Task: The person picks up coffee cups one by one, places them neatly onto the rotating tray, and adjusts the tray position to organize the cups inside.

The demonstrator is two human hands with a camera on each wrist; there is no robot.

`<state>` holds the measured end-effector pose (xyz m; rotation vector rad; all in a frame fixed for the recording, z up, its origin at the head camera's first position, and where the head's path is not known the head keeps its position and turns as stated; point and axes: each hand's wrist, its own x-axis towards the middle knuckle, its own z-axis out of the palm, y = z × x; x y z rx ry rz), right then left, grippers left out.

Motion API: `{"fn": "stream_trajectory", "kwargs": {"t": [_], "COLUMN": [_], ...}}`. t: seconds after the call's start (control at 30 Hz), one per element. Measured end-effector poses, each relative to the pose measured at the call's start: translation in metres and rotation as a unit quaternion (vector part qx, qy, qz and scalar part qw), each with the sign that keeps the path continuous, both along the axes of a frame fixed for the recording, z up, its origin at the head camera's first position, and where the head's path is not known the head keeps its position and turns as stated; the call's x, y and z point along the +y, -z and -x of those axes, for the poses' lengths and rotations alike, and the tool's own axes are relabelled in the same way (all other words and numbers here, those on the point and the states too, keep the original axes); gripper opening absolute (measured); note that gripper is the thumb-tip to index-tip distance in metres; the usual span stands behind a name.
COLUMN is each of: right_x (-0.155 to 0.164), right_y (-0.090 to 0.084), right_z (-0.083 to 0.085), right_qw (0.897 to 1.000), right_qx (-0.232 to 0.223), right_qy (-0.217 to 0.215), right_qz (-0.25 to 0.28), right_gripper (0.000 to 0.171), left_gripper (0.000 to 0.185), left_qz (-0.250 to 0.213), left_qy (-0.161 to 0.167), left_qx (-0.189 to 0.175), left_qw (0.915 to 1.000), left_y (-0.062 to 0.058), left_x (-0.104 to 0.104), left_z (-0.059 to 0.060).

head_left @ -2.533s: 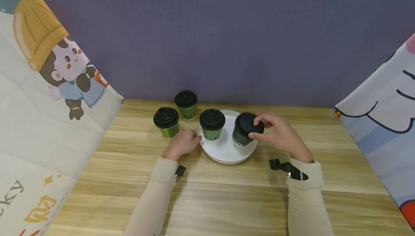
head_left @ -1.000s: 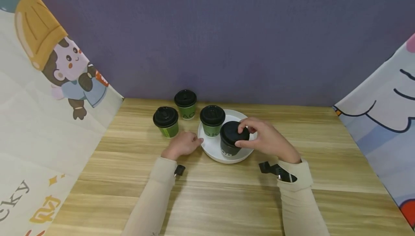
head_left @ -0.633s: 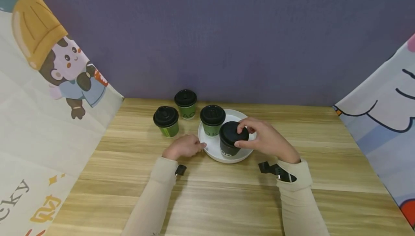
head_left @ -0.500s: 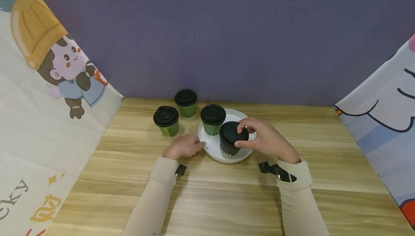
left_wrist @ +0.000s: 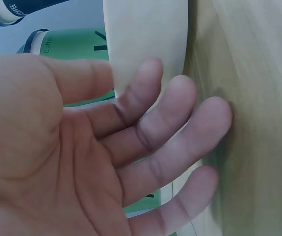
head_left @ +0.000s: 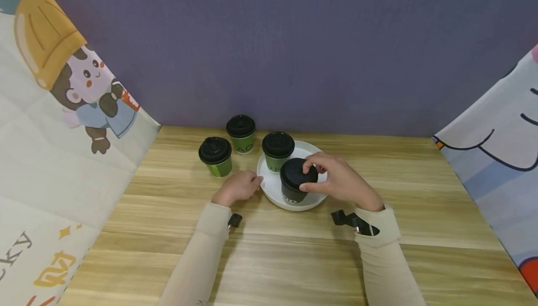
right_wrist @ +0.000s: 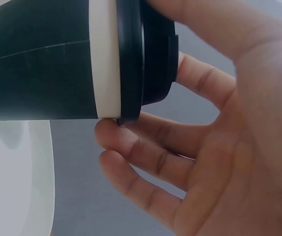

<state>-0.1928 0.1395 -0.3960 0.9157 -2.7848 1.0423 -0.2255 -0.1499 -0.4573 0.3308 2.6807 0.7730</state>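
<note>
A black paper cup [head_left: 291, 191] with a black lid [head_left: 296, 173] stands at the front of a white plate [head_left: 271, 187]. My right hand [head_left: 313, 175] grips the cup by its lid from above, thumb in front and fingers behind. The right wrist view shows the lid [right_wrist: 143, 59], the cup [right_wrist: 37, 73] and the curled fingers [right_wrist: 145, 147] round them. A green cup [head_left: 277, 151] stands at the plate's back. My left hand [head_left: 241, 187] rests on the table with relaxed fingers [left_wrist: 180, 123] touching the plate's left rim [left_wrist: 145, 44].
Two more green cups with black lids stand on the wooden table [head_left: 269, 250] left of the plate, one [head_left: 215, 157] nearer, one [head_left: 241, 134] by the purple back wall. Cartoon-printed cloth panels [head_left: 50, 133] close in the left and right sides.
My right hand has brought the black cup from the plate's right side leftward to its front. The left hand has stayed at the plate's left rim.
</note>
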Motion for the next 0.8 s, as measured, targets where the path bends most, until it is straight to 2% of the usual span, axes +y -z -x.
{"fn": "stream_trajectory", "kwargs": {"t": [0.23, 0.53, 0.8], "right_x": [-0.007, -0.016, -0.022], "right_y": [0.002, 0.006, 0.008], "right_z": [0.000, 0.000, -0.001], "right_qw": [1.000, 1.000, 1.000], "right_qx": [0.007, 0.021, 0.012], "right_qy": [-0.008, -0.006, 0.003], "right_qz": [0.001, 0.008, 0.007], "right_gripper": [0.033, 0.034, 0.034], "left_gripper": [0.039, 0.040, 0.042], "left_qz": [-0.012, -0.003, 0.003], "left_qy": [-0.019, -0.027, -0.033], "left_qx": [0.017, 0.052, 0.070], "left_qw": [0.9996, 0.9983, 0.9970], "left_y": [0.001, 0.005, 0.005], "left_x": [0.001, 0.001, 0.001], "left_z": [0.001, 0.003, 0.003]}}
